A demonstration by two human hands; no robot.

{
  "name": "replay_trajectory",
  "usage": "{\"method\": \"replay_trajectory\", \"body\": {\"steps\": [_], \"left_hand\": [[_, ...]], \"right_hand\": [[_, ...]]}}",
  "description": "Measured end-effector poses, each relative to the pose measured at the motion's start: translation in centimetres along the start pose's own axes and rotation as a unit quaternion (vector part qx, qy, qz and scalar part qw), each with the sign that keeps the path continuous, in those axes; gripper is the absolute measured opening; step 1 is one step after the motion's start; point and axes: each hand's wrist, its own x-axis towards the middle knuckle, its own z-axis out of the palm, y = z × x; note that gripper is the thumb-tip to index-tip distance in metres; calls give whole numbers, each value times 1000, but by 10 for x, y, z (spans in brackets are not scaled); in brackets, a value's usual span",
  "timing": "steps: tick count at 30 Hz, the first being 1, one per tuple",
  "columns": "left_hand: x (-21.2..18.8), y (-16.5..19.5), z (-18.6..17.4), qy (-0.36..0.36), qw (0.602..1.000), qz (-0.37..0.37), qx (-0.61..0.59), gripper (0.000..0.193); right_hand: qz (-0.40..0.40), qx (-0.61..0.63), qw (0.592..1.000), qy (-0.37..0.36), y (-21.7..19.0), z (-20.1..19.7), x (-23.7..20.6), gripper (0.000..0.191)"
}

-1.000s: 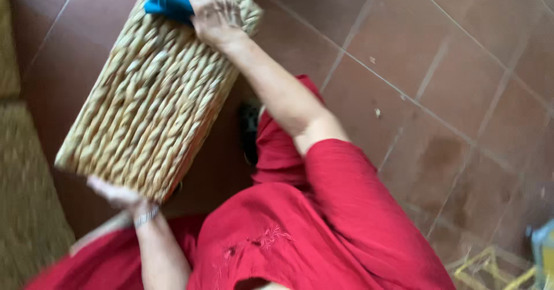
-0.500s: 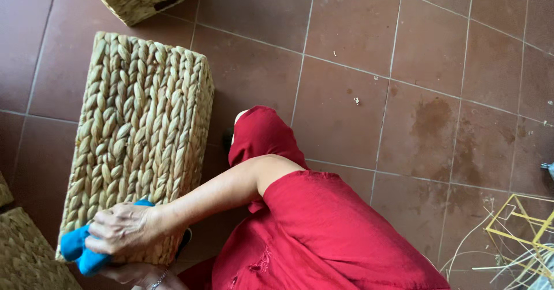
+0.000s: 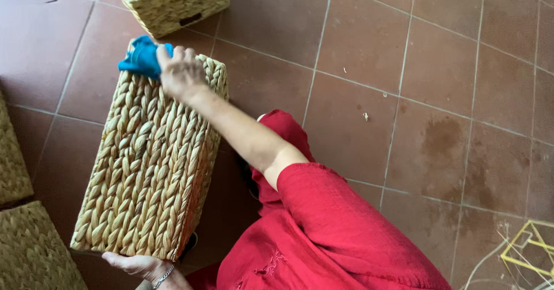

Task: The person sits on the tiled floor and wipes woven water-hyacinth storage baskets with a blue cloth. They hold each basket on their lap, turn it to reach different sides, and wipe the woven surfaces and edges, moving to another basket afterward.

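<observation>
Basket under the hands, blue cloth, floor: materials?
Woven basket: thick braided plant fibre, straw-coloured and matt, possibly seagrass or water hyacinth; twisted strands show. Blue cloth under the right hand: soft fabric, bunched, weave unclear. Floor: reddish-brown tiles, dull and stained, grout lines visible. Left hand steadies the basket's near end.

garment: loose red fabric dress (image 3: 323, 232), soft folds | sleeve: red, wide, ends near the elbow, forearm bare | trim: small tone-on-tone embroidery at 6 o'clock of the frame | left hand (image 3: 138, 265): thin silver chain bracelet (image 3: 163, 277) at the wrist | right hand (image 3: 182, 73): no jewellery visible
</observation>
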Motion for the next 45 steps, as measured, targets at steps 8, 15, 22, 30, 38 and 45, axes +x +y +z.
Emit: {"method": "replay_trajectory", "body": {"steps": [8, 15, 22, 30, 38, 45], "left_hand": [[-7, 8, 9, -40, 999, -1, -17, 83], [-12, 16, 14, -71, 997, -11, -40, 84], [-18, 31, 24, -126, 990, 28, -61, 85], [-15, 33, 23, -92, 995, 4, -22, 84], [-14, 33, 20, -117, 985, -103, -78, 86], [-15, 35, 37, -147, 981, -23, -126, 80]], "right_hand": [[-328, 164, 929, -45, -150, -20, -147, 28], [-381, 271, 874, -132, -145, -26, -197, 23], [-228, 69, 955, -175, -34, -6, -65, 12], [-237, 147, 956, -89, -57, -10, -100, 18], [-418, 266, 858, -135, -123, -84, -213, 33], [-311, 212, 916, -140, -43, -24, -99, 45]]}}
